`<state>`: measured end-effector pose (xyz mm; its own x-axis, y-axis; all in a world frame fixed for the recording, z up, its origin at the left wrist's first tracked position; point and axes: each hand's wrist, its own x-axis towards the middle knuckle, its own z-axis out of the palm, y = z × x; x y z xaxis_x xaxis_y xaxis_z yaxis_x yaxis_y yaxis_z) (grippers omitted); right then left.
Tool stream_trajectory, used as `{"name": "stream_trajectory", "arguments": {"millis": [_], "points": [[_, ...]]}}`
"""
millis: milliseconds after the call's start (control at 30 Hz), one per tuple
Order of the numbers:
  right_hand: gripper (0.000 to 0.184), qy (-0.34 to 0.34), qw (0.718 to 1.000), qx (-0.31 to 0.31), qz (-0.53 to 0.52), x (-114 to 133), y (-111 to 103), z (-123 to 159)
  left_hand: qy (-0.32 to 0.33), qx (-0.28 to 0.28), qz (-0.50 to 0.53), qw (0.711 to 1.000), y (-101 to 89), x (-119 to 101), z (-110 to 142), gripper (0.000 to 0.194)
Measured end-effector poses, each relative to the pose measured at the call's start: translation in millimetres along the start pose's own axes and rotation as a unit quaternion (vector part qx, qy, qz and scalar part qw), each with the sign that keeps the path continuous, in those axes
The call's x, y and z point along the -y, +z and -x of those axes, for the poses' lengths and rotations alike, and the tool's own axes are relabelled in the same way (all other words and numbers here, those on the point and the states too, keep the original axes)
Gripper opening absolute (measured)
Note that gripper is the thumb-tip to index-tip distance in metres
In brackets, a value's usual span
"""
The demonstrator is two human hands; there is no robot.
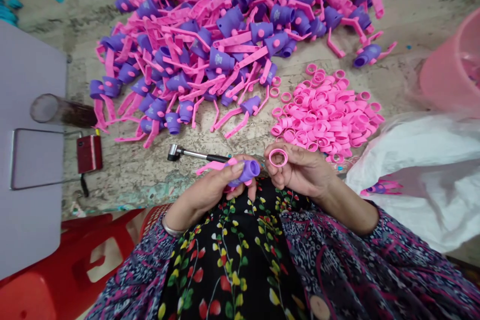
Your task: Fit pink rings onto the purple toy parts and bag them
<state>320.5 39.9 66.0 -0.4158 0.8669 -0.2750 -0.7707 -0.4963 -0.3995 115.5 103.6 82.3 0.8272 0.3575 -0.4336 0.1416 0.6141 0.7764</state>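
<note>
Worn concrete floor (127, 180) stretches out before me, bearing a broad heap of purple plastic cylinders with pink moulded straps (210, 45) and, toward my right, a loose pile of small pink plastic rings (322, 115). My left hand (210, 185) grips one purple cylinder (247, 171), the fingers wrapped around its barrel and its flat pink strap (212, 166) trailing off to my left. The cylinder sits just above my lap, its long axis nearly level across my body. Its blunt end points right, toward my right hand (300, 170), the nearer hand to that end. That hand pinches one pink ring (278, 157) between thumb and fingertips, its hole facing up at me, close beside the cylinder's end but not touching it.
</note>
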Motion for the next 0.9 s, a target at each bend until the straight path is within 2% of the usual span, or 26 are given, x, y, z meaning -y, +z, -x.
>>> {"name": "stream_trajectory", "arguments": {"millis": [200,500,733,900], "points": [[0.027,0.012,0.999,0.005,-0.029,-2.5,-3.1,-1.0,-0.015,-0.021,-0.009,1.000,1.8,0.0,0.4,0.051],[0.025,0.015,1.000,0.009,-0.013,-4.5,-3.1,-1.7,0.007,-0.019,-0.014,1.000,-0.6,4.0,-0.6,0.050],[0.025,0.002,0.999,-0.037,-0.016,-3.6,0.3,-2.9,0.000,-0.036,-0.008,0.999,-0.3,3.8,-0.1,0.053],[0.025,-0.016,0.999,-0.045,-0.018,-5.2,-1.9,-3.4,-0.004,-0.053,-0.014,0.999,0.6,1.7,0.6,0.050]]}}
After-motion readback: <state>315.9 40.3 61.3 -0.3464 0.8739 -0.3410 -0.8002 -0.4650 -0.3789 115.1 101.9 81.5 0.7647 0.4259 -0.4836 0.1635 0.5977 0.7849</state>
